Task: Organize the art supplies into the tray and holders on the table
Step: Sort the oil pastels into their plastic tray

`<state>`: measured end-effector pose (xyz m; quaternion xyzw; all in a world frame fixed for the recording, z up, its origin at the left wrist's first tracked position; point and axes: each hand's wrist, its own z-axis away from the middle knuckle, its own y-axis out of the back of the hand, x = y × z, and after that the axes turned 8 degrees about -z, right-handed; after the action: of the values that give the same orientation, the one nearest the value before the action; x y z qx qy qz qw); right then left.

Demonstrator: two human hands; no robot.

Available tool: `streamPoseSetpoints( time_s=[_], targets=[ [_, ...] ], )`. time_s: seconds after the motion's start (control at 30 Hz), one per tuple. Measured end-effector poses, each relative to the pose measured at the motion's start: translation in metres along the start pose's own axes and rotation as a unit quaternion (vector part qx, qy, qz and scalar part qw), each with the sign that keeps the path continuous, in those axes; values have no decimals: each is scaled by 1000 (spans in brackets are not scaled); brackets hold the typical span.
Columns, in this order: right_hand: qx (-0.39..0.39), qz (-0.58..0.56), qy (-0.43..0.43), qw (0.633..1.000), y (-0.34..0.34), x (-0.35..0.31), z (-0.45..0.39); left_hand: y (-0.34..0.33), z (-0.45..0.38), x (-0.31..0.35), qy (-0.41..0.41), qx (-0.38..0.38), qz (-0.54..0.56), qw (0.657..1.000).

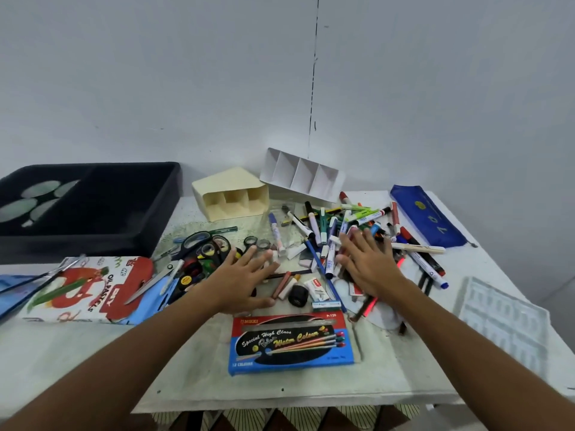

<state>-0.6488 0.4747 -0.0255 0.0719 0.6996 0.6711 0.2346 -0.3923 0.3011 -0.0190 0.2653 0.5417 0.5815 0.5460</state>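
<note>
My left hand [245, 275] is stretched out flat with fingers spread, over erasers and chalk sticks [284, 284] in the middle of the table. My right hand [367, 259] is also flat and spread, over a heap of markers and pens [329, 225]. Neither hand holds anything. A black tray [93, 234] stands at the back left. A cream holder [230, 194] with three slots lies on its side behind the heap. A white divided holder [303, 174] leans against the wall. Scissors [193, 244] and tape rolls [263, 244] lie to the left of my left hand.
An oil pastels box [90, 290] lies at the left with scissors on it. A watercolour box [292, 343] sits near the front edge. A blue pencil pouch [426, 216] is at the back right, a clear plastic insert [504, 321] at the right edge.
</note>
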Motion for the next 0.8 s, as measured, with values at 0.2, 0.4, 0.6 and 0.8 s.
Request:
streamPoseSetpoints(
  time_s=[0.2, 0.4, 0.6, 0.8],
  targets=[
    [114, -86, 90, 986, 11, -32, 2, 7, 1, -18, -28, 90, 32, 995],
    [6, -53, 244, 968, -4, -88, 17, 0, -5, -14, -62, 99, 13, 993],
    [-6, -45, 234, 971, -13, -94, 12, -7, -4, -31, 24, 64, 2, 998],
    [57, -122, 196, 971, -4, -84, 4, -6, 3, -47, 21, 105, 77, 991]
  ],
)
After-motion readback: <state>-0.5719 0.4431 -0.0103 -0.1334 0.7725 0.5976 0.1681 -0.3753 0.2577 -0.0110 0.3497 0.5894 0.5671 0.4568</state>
